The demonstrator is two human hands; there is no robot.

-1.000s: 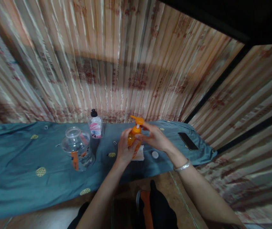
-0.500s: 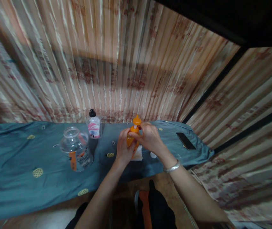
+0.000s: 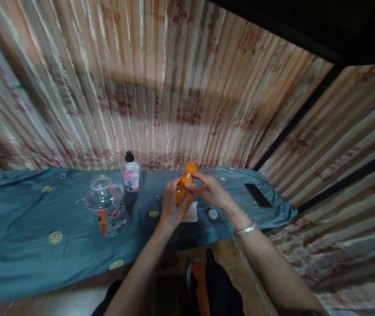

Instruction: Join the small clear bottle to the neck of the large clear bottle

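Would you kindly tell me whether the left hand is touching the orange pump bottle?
Touching: the head view shows the left hand gripping the orange pump bottle, thumb across its body.

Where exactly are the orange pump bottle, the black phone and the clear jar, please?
Orange pump bottle (image 3: 186, 179): head view, on its collar.
Black phone (image 3: 257, 195): head view, middle of its upper face.
Clear jar (image 3: 107, 207): head view, on its body.
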